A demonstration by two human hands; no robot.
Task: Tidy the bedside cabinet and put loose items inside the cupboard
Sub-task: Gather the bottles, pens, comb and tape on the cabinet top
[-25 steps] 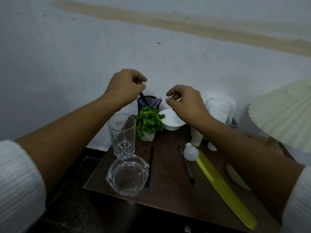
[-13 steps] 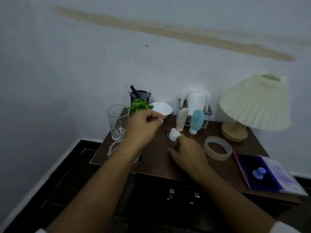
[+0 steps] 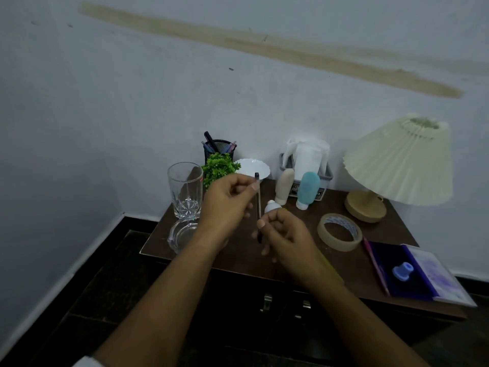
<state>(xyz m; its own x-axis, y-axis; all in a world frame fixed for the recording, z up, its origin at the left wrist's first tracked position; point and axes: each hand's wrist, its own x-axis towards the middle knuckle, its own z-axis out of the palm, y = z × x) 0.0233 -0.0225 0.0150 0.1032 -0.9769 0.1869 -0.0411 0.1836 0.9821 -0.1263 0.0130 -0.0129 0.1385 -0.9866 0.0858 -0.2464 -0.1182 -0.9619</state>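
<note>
Dark wooden cupboard doors (image 3: 285,305) are closed, so little seems done. Over the brown cabinet top's (image 3: 330,263) front edge, left hand (image 3: 227,205) and right hand (image 3: 283,231) both pinch a slim black pen (image 3: 258,202) upright. Farther back, a beige tape roll (image 3: 339,231) and a clear glass tumbler (image 3: 185,192) are not yet stowed.

Head-worn wide view, forward and down, close over bedside cabinet (image 3: 299,221)

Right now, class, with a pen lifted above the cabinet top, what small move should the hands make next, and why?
Probably carry the pen to the pen cup at the back and drop it in. The left hand pinches it upright near its top, the right hand sits by its lower end, and the cup already holds pens.
</note>
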